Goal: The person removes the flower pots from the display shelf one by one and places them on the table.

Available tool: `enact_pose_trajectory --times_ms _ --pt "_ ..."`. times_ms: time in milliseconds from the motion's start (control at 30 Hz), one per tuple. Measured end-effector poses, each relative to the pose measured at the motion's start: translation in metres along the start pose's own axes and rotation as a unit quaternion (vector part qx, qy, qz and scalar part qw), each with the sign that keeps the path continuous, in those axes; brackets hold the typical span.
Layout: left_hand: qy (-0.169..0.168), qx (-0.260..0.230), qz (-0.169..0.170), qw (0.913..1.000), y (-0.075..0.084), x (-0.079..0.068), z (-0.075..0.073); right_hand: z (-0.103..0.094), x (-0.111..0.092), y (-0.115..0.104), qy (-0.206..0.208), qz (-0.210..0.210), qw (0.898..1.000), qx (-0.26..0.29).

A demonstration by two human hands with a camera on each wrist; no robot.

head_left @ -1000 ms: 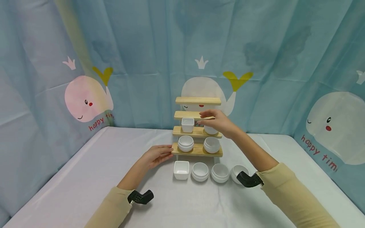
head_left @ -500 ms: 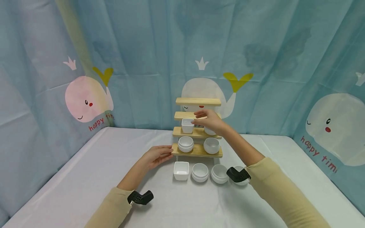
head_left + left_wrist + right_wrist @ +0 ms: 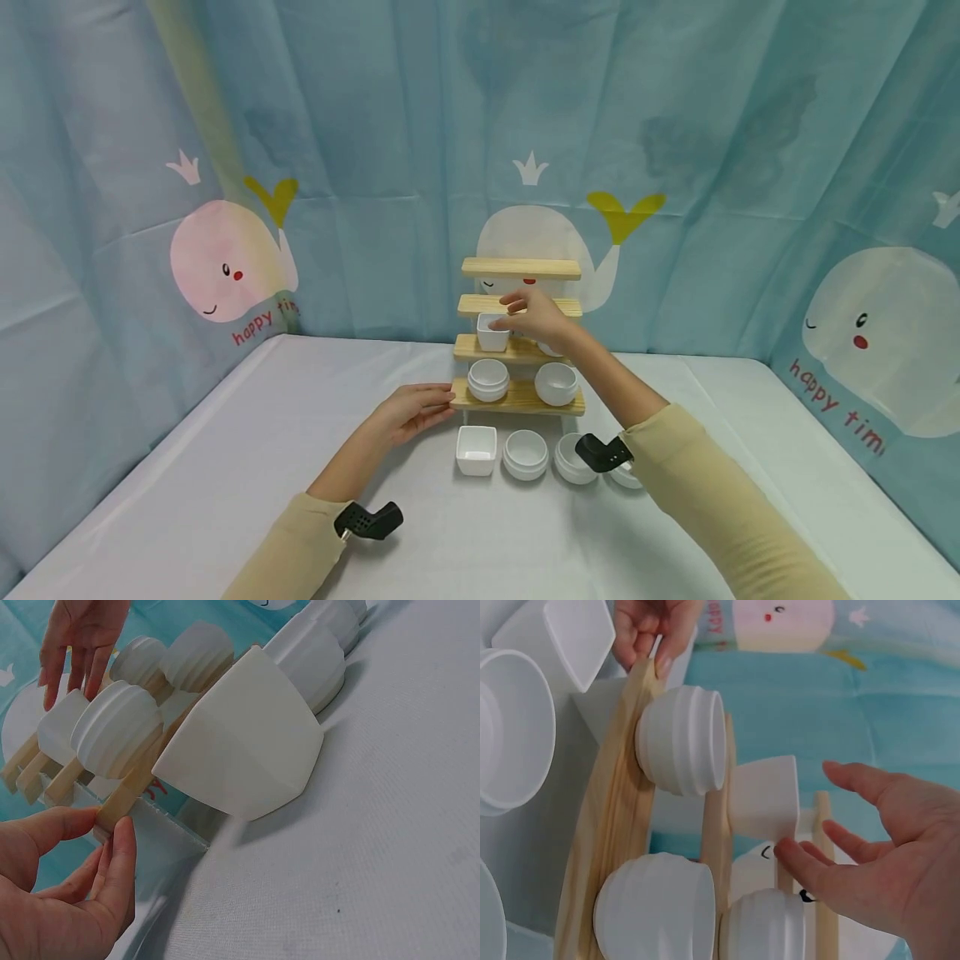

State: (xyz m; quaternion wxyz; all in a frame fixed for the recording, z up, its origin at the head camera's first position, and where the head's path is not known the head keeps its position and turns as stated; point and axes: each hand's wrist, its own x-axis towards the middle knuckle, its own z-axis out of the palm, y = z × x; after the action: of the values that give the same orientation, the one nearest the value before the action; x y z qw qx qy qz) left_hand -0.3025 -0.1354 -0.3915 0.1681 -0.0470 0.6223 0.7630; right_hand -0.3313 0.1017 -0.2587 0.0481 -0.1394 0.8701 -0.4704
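The left hand pinches the left end of the lowest board; the right hand is spread-fingered right at the square bowl on the second board up. That bowl stands mouth upward; both boards run left to right.

Right hand masks part of the square cup on the rack, most of the round bowl beside it. Black wrist camera and right sleeve block much of the front row's end bowl. Left sleeve, side whale print: cut short for me.
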Motion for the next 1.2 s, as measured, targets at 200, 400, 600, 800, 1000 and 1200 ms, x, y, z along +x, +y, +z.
enact_pose_trajectory --times_ms 200,400,600,800,1000,1200 --pt "0.0 0.0 -0.003 1.0 0.001 -0.001 0.0 0.008 0.002 -0.001 0.02 0.014 1.0 -0.009" --pt "-0.009 -0.001 0.001 1.0 0.002 -0.002 -0.001 0.014 0.003 0.0 0.047 0.018 0.998 -0.024" --pt "-0.011 -0.007 0.0 0.9999 0.002 -0.001 -0.001 0.018 0.003 0.001 0.06 0.024 0.998 -0.026" --pt "-0.01 -0.01 -0.001 0.9999 0.002 0.001 0.0 0.02 0.002 -0.002 0.051 0.055 0.997 -0.023" --pt "-0.015 -0.011 0.0 0.9998 0.002 0.004 0.001 0.019 0.005 -0.004 0.041 0.077 0.996 -0.031" --pt "-0.007 -0.009 -0.005 0.9999 0.002 0.002 0.0 0.022 0.006 -0.002 0.036 0.082 0.995 -0.036"
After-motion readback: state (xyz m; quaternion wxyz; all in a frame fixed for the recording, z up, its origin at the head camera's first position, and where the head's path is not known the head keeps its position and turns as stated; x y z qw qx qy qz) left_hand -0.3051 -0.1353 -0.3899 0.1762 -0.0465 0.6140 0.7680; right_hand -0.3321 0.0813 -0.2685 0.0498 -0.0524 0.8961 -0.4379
